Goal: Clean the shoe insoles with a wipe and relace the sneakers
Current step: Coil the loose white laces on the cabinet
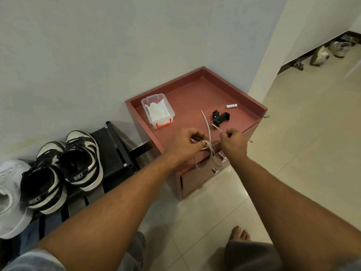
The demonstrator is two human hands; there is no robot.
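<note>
Both my hands hold a white shoelace over the front edge of a reddish cabinet. My left hand grips a bunch of the lace, with loops hanging below it. My right hand pinches one lace end, whose tip sticks up to the left of it. Another lace end points up over the cabinet top. A clear plastic box of white wipes with an orange latch stands on the cabinet's left side. Two black-and-white sneakers sit on a black shoe rack at the left.
A white shoe lies at the far left on the rack. A black clamp-like gadget and a small white tube lie on the cabinet top. More shoes lie by the far wall. My bare foot stands on the tiled floor.
</note>
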